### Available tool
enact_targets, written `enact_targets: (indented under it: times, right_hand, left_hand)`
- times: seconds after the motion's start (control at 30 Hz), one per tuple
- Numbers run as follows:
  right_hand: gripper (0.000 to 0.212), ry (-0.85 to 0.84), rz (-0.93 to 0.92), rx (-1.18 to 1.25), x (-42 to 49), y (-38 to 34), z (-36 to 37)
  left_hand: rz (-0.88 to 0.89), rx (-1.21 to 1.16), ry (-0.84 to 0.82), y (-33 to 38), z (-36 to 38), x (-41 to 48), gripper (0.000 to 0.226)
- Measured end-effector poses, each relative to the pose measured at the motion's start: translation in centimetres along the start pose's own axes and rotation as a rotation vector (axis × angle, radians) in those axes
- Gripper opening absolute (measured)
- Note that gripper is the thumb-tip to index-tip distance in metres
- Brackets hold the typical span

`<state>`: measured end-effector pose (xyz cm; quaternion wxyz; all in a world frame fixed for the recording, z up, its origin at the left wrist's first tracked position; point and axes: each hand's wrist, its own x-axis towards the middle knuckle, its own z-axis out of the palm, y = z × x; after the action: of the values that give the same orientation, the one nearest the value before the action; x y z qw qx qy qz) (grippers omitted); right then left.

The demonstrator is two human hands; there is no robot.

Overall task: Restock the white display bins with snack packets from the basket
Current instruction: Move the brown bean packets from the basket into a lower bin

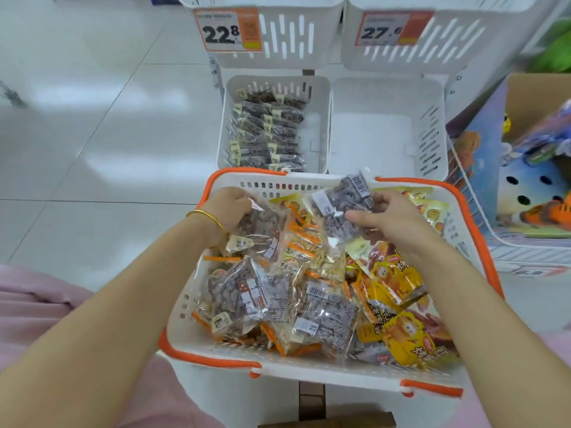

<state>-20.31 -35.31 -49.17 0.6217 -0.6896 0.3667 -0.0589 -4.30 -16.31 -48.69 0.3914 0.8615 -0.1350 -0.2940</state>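
Snack packet [344, 206] pinched in right hand [398, 222]; left hand [228, 208] grips another packet [262, 228].

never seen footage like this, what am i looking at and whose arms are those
There is no machine. A person wears a camera on the head, looking down at their own bare arms, and this is the only view. In front is a white basket with orange handles, full of snack packets. The left hand grips a clear packet of brown nuts. The right hand pinches a dark snack packet above the pile. Beyond, a white bin holds similar dark packets, beside a second white bin.
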Motion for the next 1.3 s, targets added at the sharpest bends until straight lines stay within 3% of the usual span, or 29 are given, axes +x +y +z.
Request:
enact_targets:
  times: [0.1, 0.2, 0.37, 0.47, 0.53, 0.67, 0.8, 0.9, 0.97, 1.03, 1.13, 1.2, 1.3]
  right_hand:
    - [0.035, -0.024, 0.073, 0.212, 0.4, 0.4, 0.1]
    - [0.040, 0.016, 0.083, 0.298, 0.8, 1.0, 0.6]
    - [0.043, 0.310, -0.447, 0.088, -0.3, 0.4, 2.8]
    - [0.034, 0.298, -0.756, -0.284, -0.6, 0.9, 3.6]
    - [0.022, 0.209, -0.803, -0.449, -0.3, 1.8, 3.8]
    - [0.045, 0.037, -0.738, -0.483, -0.4, 3.1, 4.0]
    - [0.057, -0.036, -0.618, -0.400, -1.2, 1.9, 3.9]
    - [0.050, -0.001, -0.541, -0.186, -1.7, 1.3, 4.0]
    - [0.036, 0.110, -0.496, 0.012, -1.7, 0.8, 4.2]
    - [0.027, 0.187, -0.397, 0.085, -1.3, 0.3, 4.1]
    - [0.068, 0.043, -0.100, 0.087, -0.4, -0.1, 3.0]
    - [0.074, -0.032, 0.019, 0.213, 0.0, -0.2, 1.9]
    - [0.070, 0.052, 0.076, 0.458, 0.8, -0.1, -0.1]
  left_hand:
    - [-0.118, -0.503, -0.135, 0.2, -0.2, 0.2, 0.029]
    - [-0.124, -0.633, -0.200, 0.2, 0.1, 0.6, 0.034]
    - [-0.126, -0.687, -0.332, 0.7, 0.7, 0.2, 0.022]
    - [-0.128, -0.772, -0.337, 0.8, 1.1, 0.5, 0.016]
    - [-0.133, -0.824, -0.323, 0.9, 1.3, 0.5, 0.019]
    - [-0.124, -0.887, -0.324, 0.9, 0.9, 0.3, 0.035]
    - [-0.117, -0.846, -0.291, 1.3, 1.2, 0.2, 0.013]
    - [-0.074, -0.881, -0.291, 1.1, 1.6, 0.0, 0.044]
    - [-0.018, -0.878, -0.342, 1.2, 1.5, -0.4, 0.021]
    - [0.023, -0.861, -0.360, 1.3, 1.6, -0.3, 0.024]
    - [0.069, -0.821, -0.366, 1.4, 2.0, -0.4, 0.033]
    - [0.039, -0.824, -0.335, 1.5, 2.3, -0.5, 0.021]
    - [-0.007, -0.897, -0.174, 0.9, 2.4, 0.2, 0.019]
